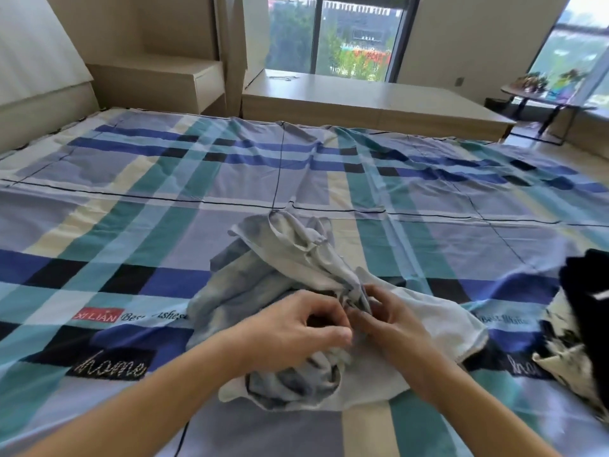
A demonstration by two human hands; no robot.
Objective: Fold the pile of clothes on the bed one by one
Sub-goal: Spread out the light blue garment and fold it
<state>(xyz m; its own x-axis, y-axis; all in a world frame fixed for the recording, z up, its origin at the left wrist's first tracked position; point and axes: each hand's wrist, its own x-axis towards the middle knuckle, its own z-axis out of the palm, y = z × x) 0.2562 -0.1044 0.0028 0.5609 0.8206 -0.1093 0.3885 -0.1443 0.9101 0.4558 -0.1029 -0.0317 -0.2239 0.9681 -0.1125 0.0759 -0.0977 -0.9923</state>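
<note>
1. Because folding needs a broad, flat base, the blue, teal and cream checked cotton bedsheet point(131, 225) serves as your work surface. It lies spread wide in front of you, with a few long creases running toward the far edge.

2. The crumpled pale grey-blue and white soft garment point(290, 258) sits on the sheet directly before you, well apart from the other clothes. That suits folding one piece at a time. It is bunched and twisted, so I judge you are at the sorting-out stage, hunting for an edge or seam, not yet making a fold.

3. The heap of black and cream patterned clothes point(580, 308) lies at your right, partly cut off by the frame edge. It is near enough to reach, yet out of the folding space.

4. Your left hand point(296, 328) has its fingers curled, the tips meeting the gathered cloth at the garment's middle, and appears to pinch it.

5. Your right hand point(392, 321) sits just beside it, fingers likewise curled into the same bunch. The two hands nearly touch, probably so that you can draw the fabric apart from one point.
</note>
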